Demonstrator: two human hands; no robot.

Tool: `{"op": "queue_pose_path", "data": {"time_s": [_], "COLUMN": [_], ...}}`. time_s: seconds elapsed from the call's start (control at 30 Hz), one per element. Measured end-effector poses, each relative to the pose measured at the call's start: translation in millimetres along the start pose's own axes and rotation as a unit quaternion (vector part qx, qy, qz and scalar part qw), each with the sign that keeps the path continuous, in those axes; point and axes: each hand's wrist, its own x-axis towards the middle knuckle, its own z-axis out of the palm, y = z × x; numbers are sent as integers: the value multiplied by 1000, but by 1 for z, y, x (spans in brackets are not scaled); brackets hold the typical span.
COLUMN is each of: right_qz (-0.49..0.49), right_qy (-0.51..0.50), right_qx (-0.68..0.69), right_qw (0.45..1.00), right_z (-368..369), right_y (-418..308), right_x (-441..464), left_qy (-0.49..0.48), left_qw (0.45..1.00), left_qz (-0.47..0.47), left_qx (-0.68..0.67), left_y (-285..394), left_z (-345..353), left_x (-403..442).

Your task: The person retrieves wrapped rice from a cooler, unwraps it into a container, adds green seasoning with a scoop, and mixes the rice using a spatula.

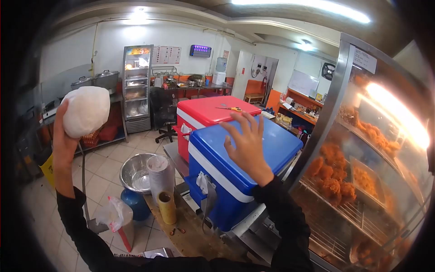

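Observation:
Raised at the left, my left hand grips a rounded white wrapped bundle; its contents are hidden. My right hand hovers over the blue cooler, fingers spread and holding nothing. The cooler's lid is closed. Just behind it stands a red cooler, also closed. A pair of scissors with yellow handles lies on the red lid, a little beyond my right fingertips.
Fried chicken fills a lit display cabinet at right. A wooden bench below carries stacked cups, a yellow tube and small scissors. A metal bowl and blue jug stand behind it.

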Motion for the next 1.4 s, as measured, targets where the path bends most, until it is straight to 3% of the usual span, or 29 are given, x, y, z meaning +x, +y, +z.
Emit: {"op": "queue_pose_path", "data": {"time_s": [0.07,0.1,0.2,0.27,0.33,0.37,0.4,0.47,0.53,0.6,0.83,0.87,0.97,1.0,1.07,1.1,1.2,1.23,1.27,1.3,1.4], "right_qz": [8,11,11,10,103,115,119,255,281,364,554,586,663,673,714,719,787,792,794,786,680], "right_qy": [-21,-73,-150,-174,-205,-241,-238,-194,-219,-165,-4,32,193,231,371,411,478,497,517,543,674], "right_qx": [10,77,180,219,455,500,497,674,650,632,530,507,478,443,387,345,175,131,89,42,75], "right_qw": [1000,994,972,960,860,824,826,666,671,663,641,632,543,545,450,441,349,330,307,293,279], "right_z": [-21,-28,-48,-64,-81,-88,-96,-112,-133,-156,-214,-215,-211,-210,-211,-212,-223,-225,-228,-230,-237], "right_y": [-10,-16,-34,-45,-53,-51,-52,-58,-56,-68,-141,-158,-218,-241,-289,-312,-384,-406,-426,-443,-481], "right_x": [-3,-11,-39,-56,-68,-78,-90,-113,-136,-155,-210,-220,-253,-263,-278,-285,-297,-302,-307,-307,-312], "left_qy": [18,14,-50,-134,-268,-326,-382,-483,-573,-613,-753,-785,-784,-806,-780,-781,-749,-731,-717,-707,-706], "left_qw": [999,999,990,971,924,889,848,772,696,652,417,359,272,223,216,211,152,186,176,165,129], "left_qz": [-9,-11,-112,-197,-272,-320,-366,-412,-431,-446,-503,-500,-550,-541,-570,-568,-626,-643,-661,-676,-685], "left_qx": [-46,-45,-70,-6,-7,-19,-31,-16,-17,-15,-72,-72,-93,-92,-143,-151,-158,-133,-137,-131,-124], "left_y": [0,-2,-15,-36,-35,-40,-47,-66,-79,-82,-109,-118,-154,-161,-172,-181,-201,-195,-195,-194,-196], "left_z": [-5,-1,24,34,86,105,121,146,173,194,228,228,222,222,219,217,219,219,220,220,218], "left_x": [-11,-17,-46,-63,-92,-101,-109,-120,-132,-142,-194,-204,-236,-249,-275,-291,-343,-357,-373,-389,-429]}}
